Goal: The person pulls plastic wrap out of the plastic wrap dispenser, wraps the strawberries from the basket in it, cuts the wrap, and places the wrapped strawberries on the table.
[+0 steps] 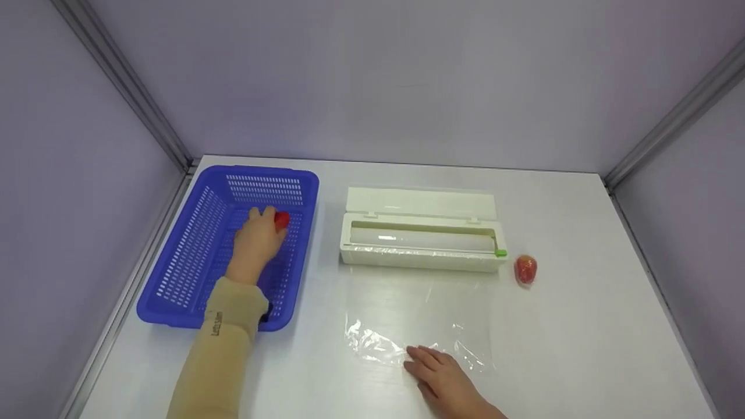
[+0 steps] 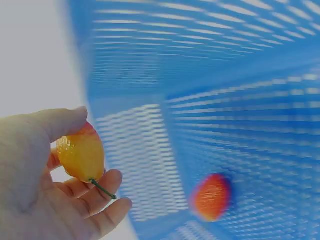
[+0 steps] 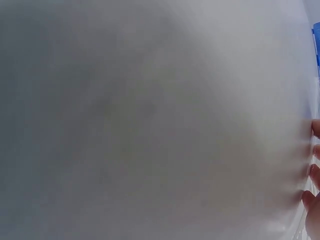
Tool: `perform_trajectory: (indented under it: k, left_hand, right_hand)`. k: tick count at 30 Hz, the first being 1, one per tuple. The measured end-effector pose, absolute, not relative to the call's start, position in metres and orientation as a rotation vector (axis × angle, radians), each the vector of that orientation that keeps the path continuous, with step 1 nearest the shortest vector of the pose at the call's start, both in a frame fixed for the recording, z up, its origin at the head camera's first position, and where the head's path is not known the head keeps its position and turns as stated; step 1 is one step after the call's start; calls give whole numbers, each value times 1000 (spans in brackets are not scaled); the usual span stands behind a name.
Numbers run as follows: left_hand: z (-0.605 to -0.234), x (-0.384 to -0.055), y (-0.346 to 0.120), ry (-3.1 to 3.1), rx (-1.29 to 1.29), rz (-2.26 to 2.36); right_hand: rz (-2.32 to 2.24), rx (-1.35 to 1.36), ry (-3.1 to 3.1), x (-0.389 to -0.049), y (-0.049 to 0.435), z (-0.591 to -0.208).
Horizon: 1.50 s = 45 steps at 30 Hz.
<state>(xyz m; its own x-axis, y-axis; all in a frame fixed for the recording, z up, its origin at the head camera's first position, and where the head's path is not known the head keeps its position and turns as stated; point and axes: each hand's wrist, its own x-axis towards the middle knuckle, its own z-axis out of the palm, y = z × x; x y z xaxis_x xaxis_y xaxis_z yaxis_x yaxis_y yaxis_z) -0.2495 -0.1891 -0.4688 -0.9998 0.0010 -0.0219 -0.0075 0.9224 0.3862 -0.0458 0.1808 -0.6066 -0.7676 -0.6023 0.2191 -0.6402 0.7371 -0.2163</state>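
Note:
My left hand [image 1: 256,238] reaches over the blue basket [image 1: 148,302] and holds a small red-and-yellow fruit [image 2: 82,155] with a thin green stem between thumb and fingers. A second red-orange fruit [image 2: 212,197], blurred, lies in the basket in the left wrist view. On the table my right hand [image 1: 445,381] rests with its fingers stretched out, touching the near edge of a sheet of clear cling film [image 1: 419,308]. That sheet runs out from a white film dispenser [image 1: 422,260], whose lid [image 1: 419,202] is up, showing the roll [image 1: 422,238] inside.
A red fruit [image 1: 525,269] wrapped in film lies right of the dispenser, near its green tab [image 1: 500,253]. The white table [image 1: 588,349] is bounded by a pale back wall [image 1: 396,87] and side walls. The basket stands at the left.

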Motion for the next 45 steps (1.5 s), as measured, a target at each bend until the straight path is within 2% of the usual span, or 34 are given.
perform_trajectory:
  k: [7, 11, 14, 19, 23, 27, 39, 45]
  left_hand:
    - [-416, -198, -152, 3165, 135, 818]
    - [-407, -168, -120, 3146, 309, 922]
    - [-421, -157, -93, 3119, 510, 954]
    - [-479, -155, -44, 3017, 785, 848]
    - [-523, -152, -11, 2961, 934, 594]
    - [-550, -148, 8, 2975, 1015, 369]
    - [-578, -134, 17, 2980, 1133, 172]
    - [-580, -129, 13, 2991, 1154, 245]
  right_hand:
    - [473, 929, -2740, -44, 178, -613]
    - [455, 936, -2792, -44, 177, -611]
    - [429, 937, -2851, -44, 178, -608]
    - [359, 917, -2947, -40, 181, -604]
    - [361, 935, -2996, -37, 181, -603]
    - [386, 973, -2983, -35, 181, -601]
    - [347, 1155, -2794, -39, 193, -593]
    - [260, 1018, -2613, -48, 203, -595]
